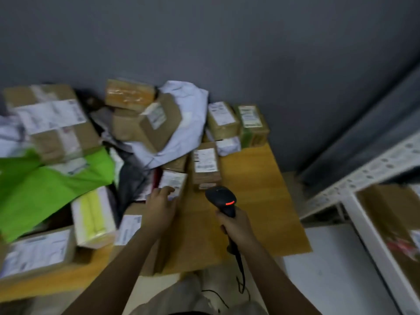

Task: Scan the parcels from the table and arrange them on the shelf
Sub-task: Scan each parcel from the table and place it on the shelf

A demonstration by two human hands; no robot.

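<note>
**Parcel steadied for scanning**

Wooden table (261,178) against a grey wall is crowded at left with parcels, a green bag (45,178) among them. A small labelled parcel (173,181) is touched by the left hand (160,206), fingers extended flat, probably to steady it. The scanner (221,200) is gripped by the right hand (236,226), aimed forward. The shelf (363,176) is seen at right.

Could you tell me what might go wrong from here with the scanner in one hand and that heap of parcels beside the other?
1. The left hand rests on a small labelled parcel at the foot of the heap; pulling it could bring down the tilted cardboard box above.
2. The scanner in the right hand trails a cable over the table edge; it might snag.
</note>
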